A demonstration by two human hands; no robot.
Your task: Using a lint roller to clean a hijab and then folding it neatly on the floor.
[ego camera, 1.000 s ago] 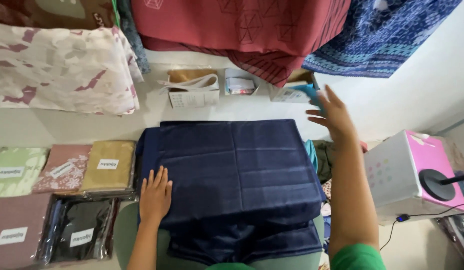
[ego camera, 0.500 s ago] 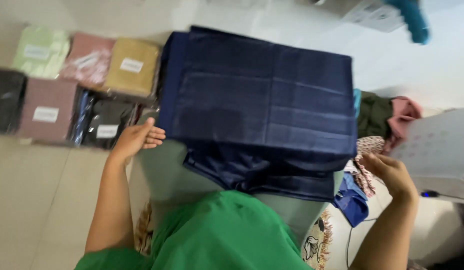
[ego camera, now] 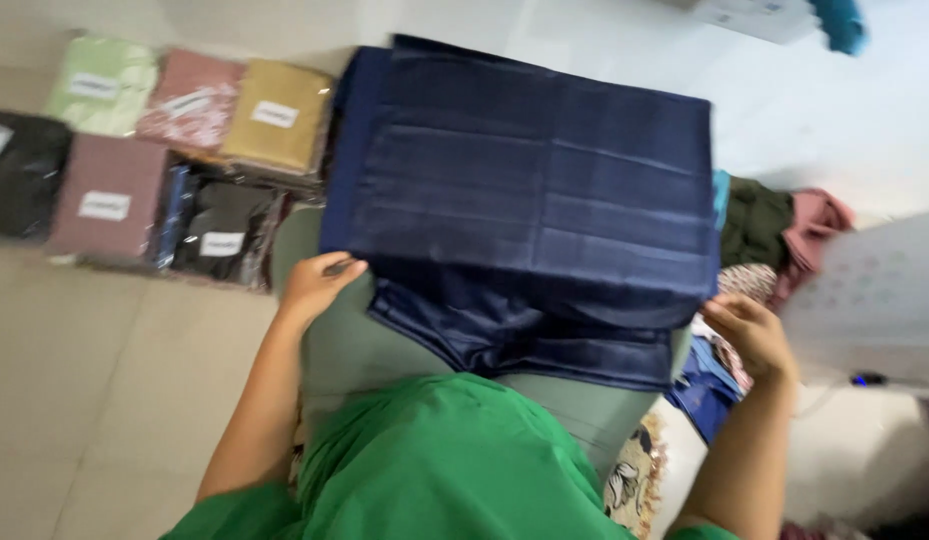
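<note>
Navy folded cloth (ego camera: pixel 534 190), left hand (ego camera: pixel 319 285) and right hand (ego camera: pixel 749 335) grip closed on near corners, packets (ego camera: pixel 164 160) beside.

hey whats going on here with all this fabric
A person in a green top is handling a folded dark navy cloth that lies across their lap. The left hand grips its near left corner and the right hand holds its near right edge, where glossy lower layers hang out. To the left on the floor sit flat wrapped fabric packs in green, pink, mustard, mauve and black, each with a white label. More loose clothes are piled to the right.
</note>
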